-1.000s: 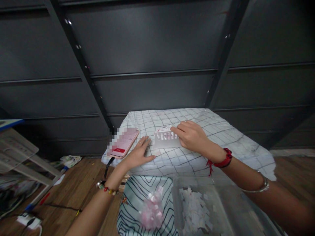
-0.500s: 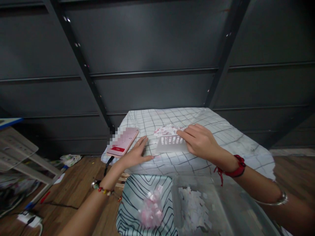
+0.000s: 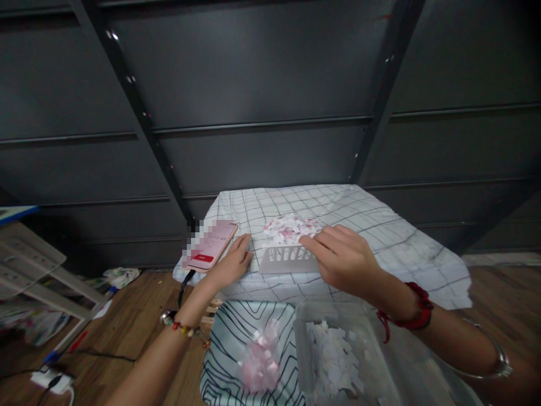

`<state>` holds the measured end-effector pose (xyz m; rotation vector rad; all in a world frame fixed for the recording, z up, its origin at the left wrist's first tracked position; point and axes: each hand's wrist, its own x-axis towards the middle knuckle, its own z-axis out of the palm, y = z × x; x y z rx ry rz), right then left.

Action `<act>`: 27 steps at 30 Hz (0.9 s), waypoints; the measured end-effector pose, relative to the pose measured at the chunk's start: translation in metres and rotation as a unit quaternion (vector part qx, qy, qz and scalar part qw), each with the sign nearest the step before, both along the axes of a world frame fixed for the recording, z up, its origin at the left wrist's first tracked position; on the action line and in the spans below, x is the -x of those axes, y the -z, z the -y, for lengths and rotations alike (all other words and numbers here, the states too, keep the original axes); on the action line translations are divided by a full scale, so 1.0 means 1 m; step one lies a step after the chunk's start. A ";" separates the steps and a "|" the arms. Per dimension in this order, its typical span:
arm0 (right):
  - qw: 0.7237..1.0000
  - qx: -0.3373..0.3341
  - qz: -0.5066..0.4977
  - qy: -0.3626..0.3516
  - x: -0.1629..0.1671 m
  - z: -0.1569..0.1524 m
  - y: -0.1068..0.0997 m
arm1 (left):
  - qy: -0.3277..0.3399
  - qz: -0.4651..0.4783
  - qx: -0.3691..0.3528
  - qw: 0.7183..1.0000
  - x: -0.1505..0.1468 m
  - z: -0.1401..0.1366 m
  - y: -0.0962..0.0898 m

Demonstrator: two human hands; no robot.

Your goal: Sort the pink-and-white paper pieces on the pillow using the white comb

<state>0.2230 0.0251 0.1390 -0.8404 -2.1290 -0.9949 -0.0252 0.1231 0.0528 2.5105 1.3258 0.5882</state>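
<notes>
My right hand [image 3: 340,256] is closed on the right end of a white slotted plastic strip [image 3: 287,265], which stands tilted near the front of the cloth-covered table [image 3: 393,248]. Just behind the strip lies a loose pile of small white and pink paper-like pieces [image 3: 289,225]. On the left, my left hand [image 3: 236,262] rests open on the checked cloth, fingers stretched out and holding nothing. Beside it sits a pink-edged phone [image 3: 213,245] with a lit screen and a black cable. The right end of the strip is hidden by my fingers.
Below the table edge, a patterned tray [image 3: 224,349] holds clear packets with pink contents [image 3: 260,361]. Against it stands a clear plastic bin [image 3: 376,344] with many white pieces [image 3: 333,355]. A power strip [image 3: 51,380] lies on the wooden floor; a dark panelled wall [image 3: 262,73] rises behind.
My right hand has drawn the slotted strip toward me and slightly left, away from the pile, showing more of it. My left hand has shifted a little left, thumb now drawn in.
</notes>
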 end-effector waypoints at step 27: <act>0.990 0.015 0.039 0.134 -0.058 -0.023 0.006 | 0.014 0.013 0.007 1.000 -0.055 0.013 -0.005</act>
